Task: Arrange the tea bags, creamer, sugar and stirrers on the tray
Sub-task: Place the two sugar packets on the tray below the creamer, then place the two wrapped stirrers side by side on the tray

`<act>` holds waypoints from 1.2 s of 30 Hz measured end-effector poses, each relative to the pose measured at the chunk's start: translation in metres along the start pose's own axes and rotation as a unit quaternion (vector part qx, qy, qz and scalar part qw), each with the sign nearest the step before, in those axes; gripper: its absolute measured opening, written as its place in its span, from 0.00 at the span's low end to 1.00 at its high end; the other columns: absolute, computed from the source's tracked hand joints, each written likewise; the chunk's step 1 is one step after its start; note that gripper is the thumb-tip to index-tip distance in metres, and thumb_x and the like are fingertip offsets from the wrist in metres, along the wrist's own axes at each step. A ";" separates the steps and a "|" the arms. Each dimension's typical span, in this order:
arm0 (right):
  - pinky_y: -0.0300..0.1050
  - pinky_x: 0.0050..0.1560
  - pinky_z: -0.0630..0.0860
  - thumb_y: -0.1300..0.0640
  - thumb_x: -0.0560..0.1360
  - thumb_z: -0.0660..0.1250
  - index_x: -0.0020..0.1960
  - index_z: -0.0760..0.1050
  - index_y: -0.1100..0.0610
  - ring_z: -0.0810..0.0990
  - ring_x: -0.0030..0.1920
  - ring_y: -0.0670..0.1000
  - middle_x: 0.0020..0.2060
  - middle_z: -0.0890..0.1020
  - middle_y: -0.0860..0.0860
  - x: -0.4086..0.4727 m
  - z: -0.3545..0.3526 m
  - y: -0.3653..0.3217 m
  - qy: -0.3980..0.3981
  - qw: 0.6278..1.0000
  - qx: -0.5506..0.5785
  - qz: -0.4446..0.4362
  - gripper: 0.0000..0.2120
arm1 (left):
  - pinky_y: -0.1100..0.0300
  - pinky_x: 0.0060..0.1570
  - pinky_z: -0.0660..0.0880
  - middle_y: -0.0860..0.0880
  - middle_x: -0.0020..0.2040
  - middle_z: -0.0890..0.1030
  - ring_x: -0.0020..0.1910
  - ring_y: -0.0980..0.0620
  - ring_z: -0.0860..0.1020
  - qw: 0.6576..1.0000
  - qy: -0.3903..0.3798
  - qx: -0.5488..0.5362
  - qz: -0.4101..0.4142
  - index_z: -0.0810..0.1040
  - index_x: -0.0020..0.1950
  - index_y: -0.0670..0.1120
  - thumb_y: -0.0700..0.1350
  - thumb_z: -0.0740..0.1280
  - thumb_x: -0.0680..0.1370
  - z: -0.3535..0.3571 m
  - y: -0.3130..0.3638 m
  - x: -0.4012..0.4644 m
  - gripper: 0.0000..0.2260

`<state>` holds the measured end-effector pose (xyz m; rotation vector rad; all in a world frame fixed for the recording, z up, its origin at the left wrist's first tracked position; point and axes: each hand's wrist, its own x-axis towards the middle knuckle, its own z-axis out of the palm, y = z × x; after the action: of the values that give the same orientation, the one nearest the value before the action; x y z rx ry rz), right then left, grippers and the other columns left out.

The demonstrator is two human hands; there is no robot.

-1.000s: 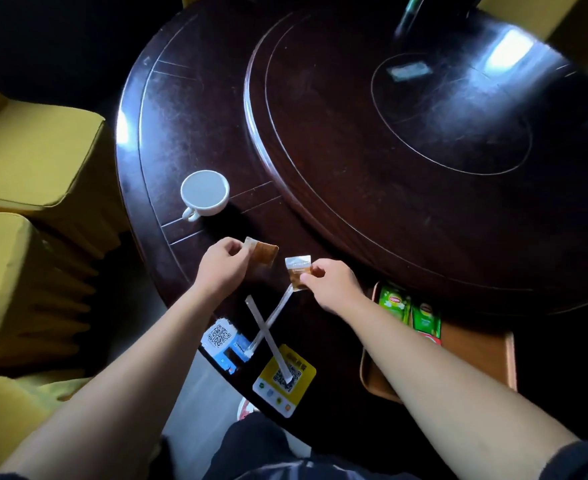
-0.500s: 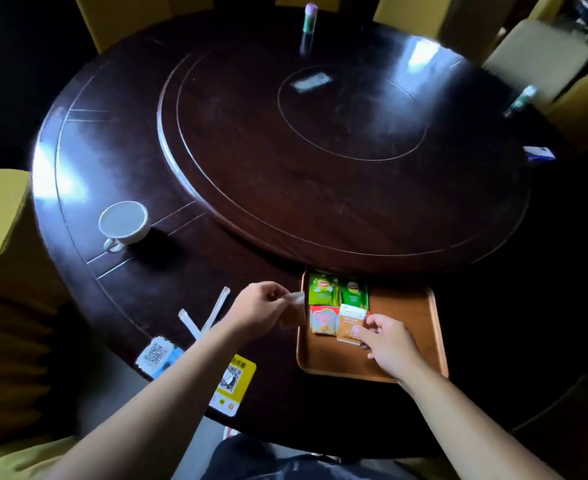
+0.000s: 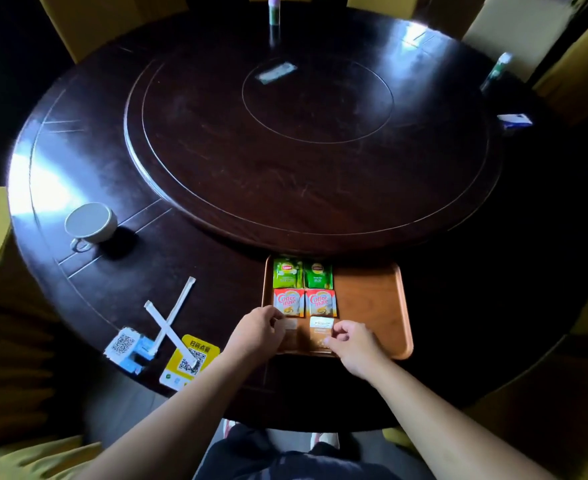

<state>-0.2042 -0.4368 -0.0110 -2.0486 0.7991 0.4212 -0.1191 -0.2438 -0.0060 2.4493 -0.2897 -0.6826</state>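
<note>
I have a brown sugar sachet (image 3: 321,336) pinched at its lower edge in my right hand (image 3: 353,342) and another (image 3: 291,332) nipped in my left hand (image 3: 258,332), both low on the tray (image 3: 372,306), lower centre of frame. They look light, thin and crinkly, best held by a corner. Above sit two "Coffee mate" creamers (image 3: 304,302) and green Lipton tea bags (image 3: 302,273); the crossed stirrers (image 3: 171,320) wait lower left.

Both hands (image 3: 258,332) set 2 sugar packets (image 3: 320,332) on tray (image 3: 372,306).

Bench (image 3: 216,161): dark wood, glossy. Tray (image 3: 372,306): smooth matt wood. Stirrers (image 3: 173,315): white paper-wrapped. Cup (image 3: 91,223): glazed white ceramic.
</note>
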 end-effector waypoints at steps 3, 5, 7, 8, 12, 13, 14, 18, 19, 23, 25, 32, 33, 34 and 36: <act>0.41 0.39 0.70 0.51 0.72 0.72 0.53 0.78 0.48 0.79 0.42 0.49 0.42 0.83 0.45 -0.006 -0.007 -0.001 0.007 0.998 -0.060 -0.010 0.11 | 0.52 0.48 0.77 0.47 0.54 0.75 0.51 0.46 0.78 0.998 0.022 0.036 0.036 0.78 0.59 0.47 0.48 0.71 0.72 0.002 -0.007 -0.007 0.16; 0.41 0.42 0.70 0.50 0.73 0.71 0.56 0.77 0.48 0.78 0.46 0.49 0.48 0.80 0.46 -0.009 -0.009 -0.002 0.018 0.994 -0.103 -0.039 0.12 | 0.51 0.49 0.77 0.48 0.56 0.75 0.54 0.47 0.76 0.994 0.038 0.072 0.069 0.78 0.59 0.48 0.47 0.70 0.73 0.004 -0.008 -0.015 0.15; 0.42 0.44 0.71 0.51 0.74 0.70 0.58 0.76 0.49 0.77 0.47 0.50 0.51 0.76 0.47 -0.009 -0.007 -0.001 0.020 0.988 -0.127 -0.087 0.13 | 0.51 0.50 0.78 0.50 0.57 0.75 0.56 0.49 0.73 0.986 0.048 0.114 0.109 0.78 0.59 0.50 0.49 0.68 0.75 0.008 -0.007 -0.024 0.13; 0.43 0.46 0.72 0.53 0.75 0.69 0.60 0.76 0.51 0.77 0.49 0.51 0.53 0.75 0.48 -0.009 -0.005 -0.001 0.015 0.984 -0.135 -0.114 0.14 | 0.51 0.50 0.78 0.51 0.58 0.75 0.56 0.48 0.73 0.980 0.045 0.139 0.134 0.78 0.60 0.50 0.50 0.66 0.76 0.011 -0.007 -0.029 0.13; 0.50 0.60 0.75 0.59 0.77 0.64 0.65 0.75 0.52 0.73 0.61 0.52 0.62 0.74 0.48 -0.007 0.003 -0.001 -0.004 0.960 -0.197 -0.200 0.17 | 0.54 0.60 0.75 0.50 0.66 0.73 0.62 0.47 0.72 0.958 -0.025 0.213 0.188 0.73 0.68 0.49 0.54 0.63 0.77 0.021 -0.005 -0.041 0.20; 0.51 0.59 0.75 0.60 0.77 0.64 0.66 0.74 0.51 0.72 0.61 0.52 0.63 0.73 0.47 -0.007 0.005 0.000 -0.008 0.953 -0.216 -0.213 0.18 | 0.54 0.63 0.73 0.49 0.68 0.72 0.65 0.46 0.71 0.957 -0.033 0.215 0.192 0.71 0.70 0.48 0.54 0.62 0.78 0.023 -0.004 -0.042 0.22; 0.52 0.58 0.75 0.61 0.77 0.64 0.66 0.74 0.51 0.71 0.62 0.52 0.63 0.73 0.47 -0.008 0.006 0.001 -0.011 0.947 -0.233 -0.220 0.18 | 0.54 0.65 0.71 0.48 0.69 0.71 0.66 0.46 0.70 0.956 -0.033 0.214 0.196 0.70 0.71 0.48 0.54 0.62 0.78 0.025 -0.003 -0.043 0.23; 0.52 0.56 0.76 0.61 0.77 0.63 0.65 0.74 0.51 0.71 0.62 0.53 0.62 0.74 0.47 -0.009 0.010 0.004 -0.003 0.943 -0.252 -0.218 0.17 | 0.56 0.70 0.65 0.47 0.73 0.67 0.72 0.47 0.65 0.955 -0.031 0.205 0.214 0.65 0.75 0.46 0.54 0.62 0.79 0.026 0.002 -0.044 0.25; 0.52 0.56 0.76 0.61 0.77 0.63 0.65 0.75 0.51 0.71 0.61 0.53 0.61 0.74 0.48 -0.009 0.010 0.005 0.000 0.944 -0.250 -0.217 0.17 | 0.56 0.71 0.63 0.47 0.74 0.67 0.72 0.47 0.64 0.953 -0.029 0.205 0.219 0.65 0.75 0.46 0.54 0.62 0.79 0.026 0.003 -0.044 0.26; 0.52 0.57 0.76 0.60 0.78 0.64 0.64 0.75 0.52 0.71 0.61 0.52 0.60 0.74 0.48 -0.008 0.011 0.004 0.003 0.948 -0.242 -0.208 0.16 | 0.55 0.71 0.63 0.46 0.74 0.67 0.73 0.47 0.64 0.949 -0.031 0.214 0.228 0.65 0.75 0.45 0.54 0.62 0.79 0.028 0.002 -0.042 0.26; 0.52 0.56 0.76 0.60 0.78 0.64 0.64 0.75 0.52 0.71 0.61 0.52 0.60 0.74 0.48 -0.008 0.011 0.004 0.002 0.948 -0.244 -0.204 0.15 | 0.55 0.71 0.64 0.46 0.74 0.67 0.72 0.47 0.65 0.947 -0.032 0.220 0.231 0.65 0.75 0.45 0.55 0.62 0.79 0.029 0.001 -0.042 0.27; 0.51 0.54 0.76 0.58 0.78 0.64 0.61 0.75 0.52 0.73 0.59 0.52 0.58 0.74 0.49 -0.010 0.014 -0.004 0.013 0.947 -0.254 -0.197 0.12 | 0.54 0.61 0.74 0.50 0.65 0.72 0.64 0.49 0.70 0.953 -0.024 0.202 0.224 0.72 0.67 0.51 0.57 0.61 0.77 0.020 -0.014 -0.039 0.21; 0.50 0.53 0.77 0.57 0.78 0.64 0.61 0.75 0.52 0.73 0.59 0.52 0.58 0.74 0.49 -0.010 0.014 -0.008 0.019 0.947 -0.256 -0.195 0.12 | 0.54 0.58 0.75 0.51 0.63 0.73 0.62 0.49 0.71 0.954 -0.018 0.203 0.221 0.74 0.65 0.51 0.58 0.60 0.77 0.016 -0.016 -0.038 0.20; 0.50 0.53 0.77 0.56 0.78 0.64 0.61 0.75 0.52 0.73 0.59 0.52 0.58 0.74 0.50 -0.011 0.014 -0.013 0.024 0.945 -0.259 -0.196 0.12 | 0.54 0.55 0.75 0.51 0.61 0.75 0.59 0.49 0.72 0.955 -0.010 0.203 0.215 0.75 0.63 0.52 0.59 0.58 0.76 0.012 -0.020 -0.037 0.20; 0.48 0.51 0.76 0.54 0.78 0.64 0.60 0.75 0.52 0.73 0.59 0.52 0.57 0.75 0.51 -0.010 0.017 -0.024 0.028 0.942 -0.267 -0.201 0.11 | 0.54 0.49 0.76 0.52 0.55 0.77 0.54 0.50 0.75 0.962 0.010 0.191 0.195 0.77 0.57 0.53 0.61 0.56 0.75 0.002 -0.029 -0.036 0.19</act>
<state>-0.1951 -0.4091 0.0001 -2.6651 0.2877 0.3717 -0.1488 -0.2087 -0.0097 2.6347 -0.9425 -0.4586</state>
